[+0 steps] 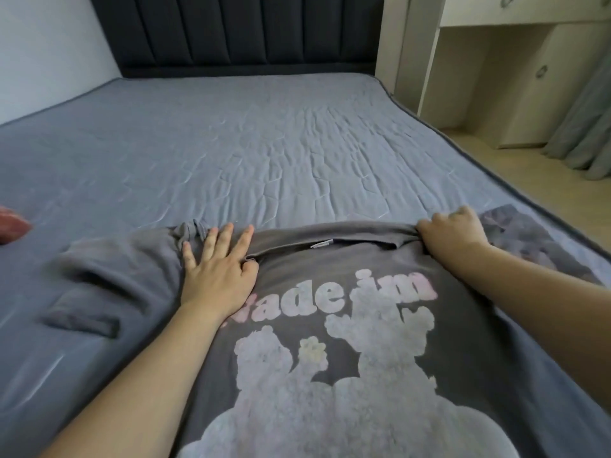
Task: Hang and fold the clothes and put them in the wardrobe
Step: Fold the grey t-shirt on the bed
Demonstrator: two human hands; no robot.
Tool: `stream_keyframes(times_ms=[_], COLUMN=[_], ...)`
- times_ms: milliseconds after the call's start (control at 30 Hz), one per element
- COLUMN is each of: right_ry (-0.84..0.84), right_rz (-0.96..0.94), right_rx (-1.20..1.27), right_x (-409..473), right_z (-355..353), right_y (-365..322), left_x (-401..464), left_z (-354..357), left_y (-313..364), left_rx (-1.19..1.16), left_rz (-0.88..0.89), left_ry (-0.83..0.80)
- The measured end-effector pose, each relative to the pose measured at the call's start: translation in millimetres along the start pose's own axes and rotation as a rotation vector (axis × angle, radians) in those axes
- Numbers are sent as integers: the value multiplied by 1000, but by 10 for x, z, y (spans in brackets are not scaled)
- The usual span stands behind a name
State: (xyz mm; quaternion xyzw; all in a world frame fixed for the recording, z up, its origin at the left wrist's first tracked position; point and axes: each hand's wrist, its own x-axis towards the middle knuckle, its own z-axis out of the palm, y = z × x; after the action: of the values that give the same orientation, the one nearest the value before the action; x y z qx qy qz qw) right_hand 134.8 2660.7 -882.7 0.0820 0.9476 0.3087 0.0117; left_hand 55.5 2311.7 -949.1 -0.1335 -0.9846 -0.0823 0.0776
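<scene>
A dark grey cotton T-shirt [330, 259] with a pale printed graphic is seen spread on a bed covered by a wrinkled blue-grey quilted sheet [264, 143], its lower part cut off by the bottom edge of the view. The left hand [218, 262] is laid on the shirt near the left shoulder, fingers straight and spread, the thumb tucked at a fold by the collar. The right hand [453, 233] is curled around a bunch of fabric at the right shoulder, its fingertips hidden in the cloth. Pink-and-white lettering reading "ade im" can be made out, the first letter being covered by the left wrist; a small collar label [321, 243] is too blurred to read. A reddish object [11, 224] is cut off at the left edge and cannot be identified. A dark padded headboard [248, 31] and cream cabinet doors [542, 81] are visible beyond.
</scene>
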Motion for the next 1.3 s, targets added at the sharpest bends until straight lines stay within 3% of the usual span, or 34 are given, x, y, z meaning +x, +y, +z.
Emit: stream_keyframes(times_ms=[67, 133, 200, 267, 333, 433, 467, 567, 600, 700, 833, 1067, 1133, 1233, 1300], right_ry=[8, 154, 195, 82, 127, 493, 467, -23, -107, 106, 30, 15, -58, -190, -131], right_rz=[73, 59, -110, -250, -260, -291, -274, -154, -117, -103, -44, -29, -30, 44, 28], right_rx=[25, 114, 288, 349, 399, 374, 317, 299, 382, 676, 729, 799, 775, 747, 748], right_x=[-12, 5, -43, -104, -153, -195, -229, -300, -296, -224, -342, -277, -273, -164, -80], right_z=[-156, -259, -388, -413, -419, -481, -516, -642, -681, -633, -286, -106, -166, -400, -648], right_y=[40, 66, -84, -279, -323, -191, -178, -255, -305, -659, -1348, -1362, -1363, -1373, -1526], left_x=[-22, -72, -130, -181, -182, -150, -144, -134, -121, -72, 0, -142, -307, -536, -672], left_z=[-43, -105, -148, -159, -173, -173, -159, -120, -107, -56, -8, -175, -298, -499, -600], left_y=[22, 48, 61, 67, 79, 105, 107, 87, 79, 43, 22, -371, -653, -975, -1077], left_rx=[-16, -18, -24, -44, -113, -142, -121, -67, -55, -58, -76, 153, 209, 97, -15], left_rz=[56, 121, 157, 151, 153, 122, 112, 93, 97, 111, 78, -69, -126, -222, -277], left_ry=[59, 189, 386, 496, 461, 403, 396, 325, 284, 150, 66, -204, -232, -219, -104])
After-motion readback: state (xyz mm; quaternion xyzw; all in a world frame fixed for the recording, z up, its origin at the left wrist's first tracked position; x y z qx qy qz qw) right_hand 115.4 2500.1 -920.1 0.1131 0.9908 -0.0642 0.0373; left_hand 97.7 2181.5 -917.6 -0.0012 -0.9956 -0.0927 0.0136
